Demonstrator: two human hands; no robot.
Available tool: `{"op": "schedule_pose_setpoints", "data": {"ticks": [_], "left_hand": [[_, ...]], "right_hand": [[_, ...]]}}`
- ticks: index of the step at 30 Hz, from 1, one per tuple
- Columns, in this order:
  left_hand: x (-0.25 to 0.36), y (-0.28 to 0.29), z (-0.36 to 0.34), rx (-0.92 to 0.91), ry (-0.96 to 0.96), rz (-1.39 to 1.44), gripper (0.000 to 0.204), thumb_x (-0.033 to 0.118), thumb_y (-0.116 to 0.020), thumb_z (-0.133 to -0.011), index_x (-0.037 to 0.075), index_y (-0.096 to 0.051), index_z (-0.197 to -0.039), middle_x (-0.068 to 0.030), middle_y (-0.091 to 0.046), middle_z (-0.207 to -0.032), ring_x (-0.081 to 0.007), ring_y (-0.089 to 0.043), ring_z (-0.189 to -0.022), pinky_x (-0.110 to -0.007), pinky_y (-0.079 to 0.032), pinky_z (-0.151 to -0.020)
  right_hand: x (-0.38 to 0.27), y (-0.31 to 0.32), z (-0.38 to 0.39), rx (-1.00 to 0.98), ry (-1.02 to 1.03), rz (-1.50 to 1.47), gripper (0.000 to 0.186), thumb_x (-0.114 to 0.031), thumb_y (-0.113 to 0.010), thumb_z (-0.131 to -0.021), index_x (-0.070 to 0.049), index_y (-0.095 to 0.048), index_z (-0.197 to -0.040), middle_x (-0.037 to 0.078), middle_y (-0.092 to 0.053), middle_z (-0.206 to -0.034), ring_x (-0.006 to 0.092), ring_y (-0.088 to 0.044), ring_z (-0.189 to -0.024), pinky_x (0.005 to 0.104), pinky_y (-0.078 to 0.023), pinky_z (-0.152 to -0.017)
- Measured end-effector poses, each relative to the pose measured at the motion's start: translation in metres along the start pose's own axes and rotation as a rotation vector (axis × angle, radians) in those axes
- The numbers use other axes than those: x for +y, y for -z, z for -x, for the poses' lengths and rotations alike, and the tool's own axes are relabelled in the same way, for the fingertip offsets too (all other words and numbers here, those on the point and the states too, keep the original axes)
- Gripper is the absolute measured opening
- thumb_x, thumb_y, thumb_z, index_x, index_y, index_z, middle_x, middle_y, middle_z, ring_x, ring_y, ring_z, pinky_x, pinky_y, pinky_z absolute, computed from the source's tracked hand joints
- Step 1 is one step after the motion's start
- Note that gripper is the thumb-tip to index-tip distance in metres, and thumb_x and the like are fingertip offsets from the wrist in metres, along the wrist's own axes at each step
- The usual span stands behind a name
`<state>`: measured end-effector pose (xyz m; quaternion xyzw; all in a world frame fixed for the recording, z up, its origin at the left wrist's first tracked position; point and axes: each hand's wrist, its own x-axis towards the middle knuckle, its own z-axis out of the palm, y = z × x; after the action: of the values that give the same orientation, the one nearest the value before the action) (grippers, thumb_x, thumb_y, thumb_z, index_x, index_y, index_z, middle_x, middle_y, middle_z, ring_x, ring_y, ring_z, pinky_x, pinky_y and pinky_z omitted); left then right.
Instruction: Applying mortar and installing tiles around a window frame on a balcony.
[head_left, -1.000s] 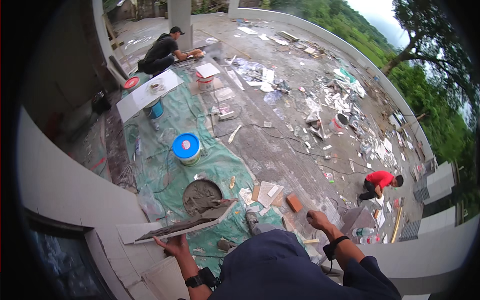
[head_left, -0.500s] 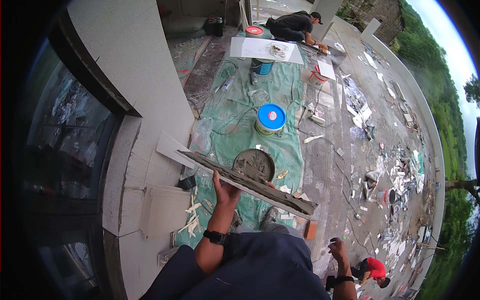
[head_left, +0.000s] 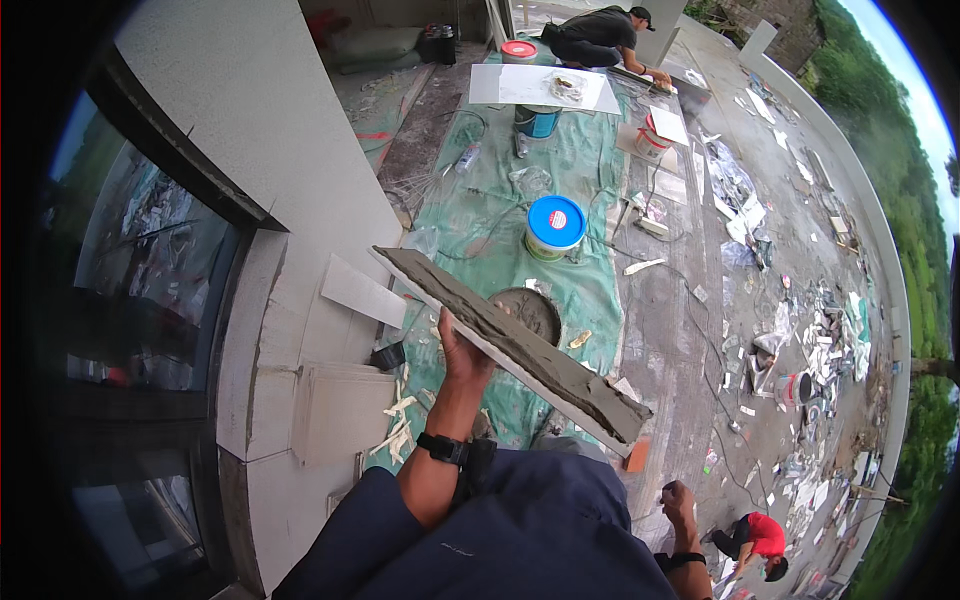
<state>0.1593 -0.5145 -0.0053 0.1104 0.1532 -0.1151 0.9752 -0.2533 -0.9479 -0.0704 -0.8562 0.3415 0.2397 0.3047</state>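
Note:
My left hand [head_left: 466, 352] grips a long, narrow tile strip [head_left: 520, 350] from below, near its middle. Wet grey mortar in ridges covers the strip's upper face, and its pale edge faces me. The strip slants from upper left to lower right. Just behind it stands a round tub of grey mortar [head_left: 545, 318], partly hidden by the strip. At the lower right, away from the strip, my right hand [head_left: 678, 502] is held with its fingers curled in, and nothing shows in them.
A blue-lidded bucket [head_left: 556, 222] stands on green sheeting [head_left: 480, 225]. Left of me, tiles [head_left: 342, 415] lean on the wall, with a pale board [head_left: 362, 290] beyond. Scraps litter the floor at right. One person [head_left: 597, 38] crouches ahead; another in red [head_left: 765, 536] bends at lower right.
The mortar-coated strip has tilted more steeply in my left hand, its coated face turned more into view. My right hand's fingers have curled in tighter. The whole view has shifted slightly.

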Motion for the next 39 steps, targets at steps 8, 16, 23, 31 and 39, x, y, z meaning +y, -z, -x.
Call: {"op": "schedule_pose_setpoints", "data": {"ticks": [8,16,23,31,39], "left_hand": [[0.012,0.033,0.003,0.123,0.014,-0.312,0.075,0.063,-0.046,-0.090,0.005,-0.044,-0.137,-0.0199,-0.050,-0.136,-0.0387,-0.052,-0.121,-0.054,-0.038,-0.106],[0.003,0.044,-0.049,0.129,0.057,-0.379,0.121,0.061,-0.083,-0.055,0.022,-0.021,-0.151,-0.0228,-0.016,-0.154,-0.0432,-0.029,-0.136,-0.075,-0.032,-0.099],[-0.069,-0.013,-0.090,0.124,0.204,-0.435,0.133,0.056,-0.086,-0.053,0.022,-0.005,-0.152,-0.0297,-0.024,-0.147,-0.0557,-0.028,-0.131,-0.075,-0.031,-0.100],[-0.111,-0.029,-0.105,0.123,0.525,-0.352,0.122,0.054,-0.085,-0.060,0.016,-0.014,-0.151,-0.0339,-0.027,-0.143,-0.0535,-0.042,-0.121,-0.065,-0.040,-0.100],[-0.116,-0.033,-0.095,-0.002,0.719,-0.276,0.111,0.047,-0.083,-0.066,0.007,-0.020,-0.147,-0.0273,-0.024,-0.147,-0.0483,-0.039,-0.127,-0.067,-0.038,-0.102]], "right_hand": [[-0.004,0.014,-0.101,0.055,0.161,0.060,0.040,-0.037,-0.052,-0.091,0.000,-0.068,-0.084,0.022,-0.066,-0.080,0.0407,-0.064,-0.077,0.0476,-0.049,-0.069],[-0.036,0.011,-0.100,0.063,0.199,-0.123,0.026,-0.028,-0.058,-0.080,-0.007,-0.069,-0.089,0.020,-0.067,-0.083,0.0396,-0.064,-0.081,0.0484,-0.049,-0.070],[0.021,-0.062,0.001,0.354,-0.234,-0.313,0.021,-0.018,-0.057,-0.074,-0.006,-0.068,-0.086,0.019,-0.068,-0.088,0.0387,-0.064,-0.086,0.0485,-0.048,-0.070],[-0.018,-0.181,0.177,0.309,-0.681,-0.392,0.029,-0.028,-0.059,-0.082,-0.003,-0.070,-0.091,0.021,-0.069,-0.089,0.0383,-0.066,-0.086,0.0489,-0.050,-0.076],[-0.047,-0.235,0.217,0.324,-0.779,-0.439,0.032,-0.030,-0.056,-0.083,-0.001,-0.069,-0.083,0.022,-0.067,-0.091,0.0404,-0.063,-0.086,0.0491,-0.049,-0.075]]}}
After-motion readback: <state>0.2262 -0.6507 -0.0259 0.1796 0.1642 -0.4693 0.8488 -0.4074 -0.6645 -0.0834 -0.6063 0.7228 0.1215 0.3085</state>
